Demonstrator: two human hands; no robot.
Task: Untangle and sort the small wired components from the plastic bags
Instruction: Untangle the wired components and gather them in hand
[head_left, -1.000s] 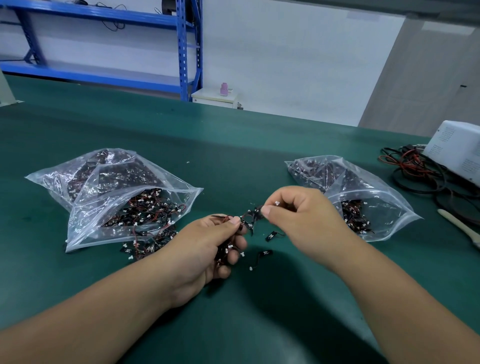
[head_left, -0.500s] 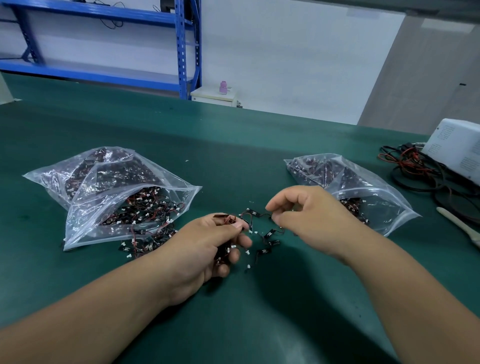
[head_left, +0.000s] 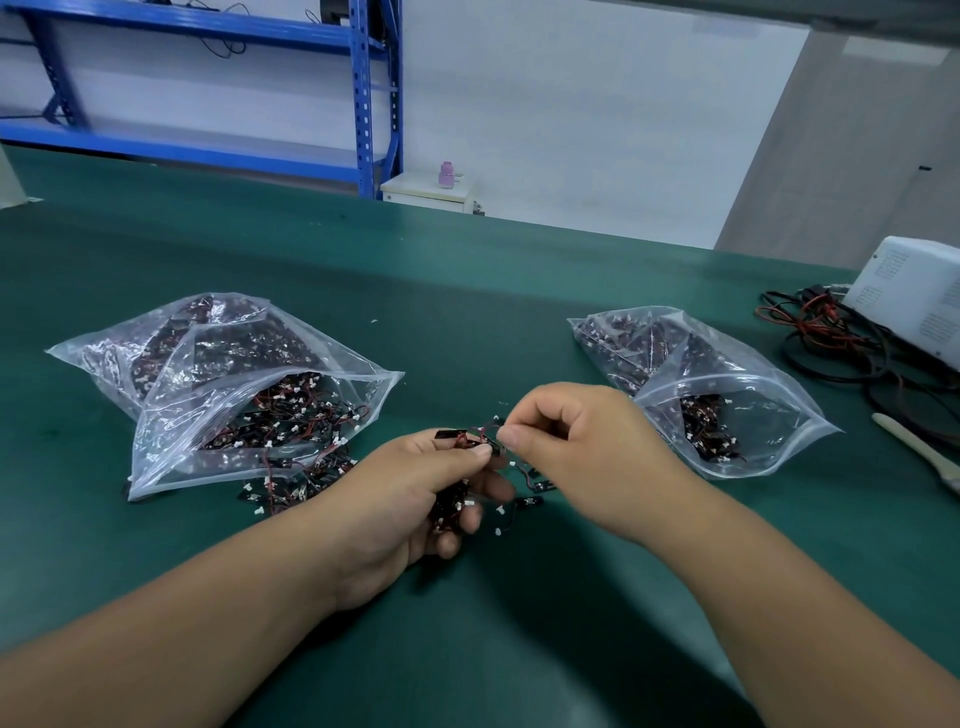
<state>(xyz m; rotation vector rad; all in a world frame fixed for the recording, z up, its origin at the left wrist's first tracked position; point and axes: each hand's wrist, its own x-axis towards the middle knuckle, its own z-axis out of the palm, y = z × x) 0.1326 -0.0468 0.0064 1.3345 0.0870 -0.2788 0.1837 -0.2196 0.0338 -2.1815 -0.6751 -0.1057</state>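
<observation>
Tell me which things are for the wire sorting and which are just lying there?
For the job: left hand, right hand, tangled bunch of wired components, left bags, right bags.
Lying about: white box, cable coil, cream tool, blue shelving.

My green table (head_left: 467, 270) runs toward a white wall (head_left: 571, 104). Beyond it to my left stands a blue rack (head_left: 363, 93), with a low white cabinet (head_left: 426, 191) beside it. A grey partition (head_left: 857, 145) is at right.
</observation>
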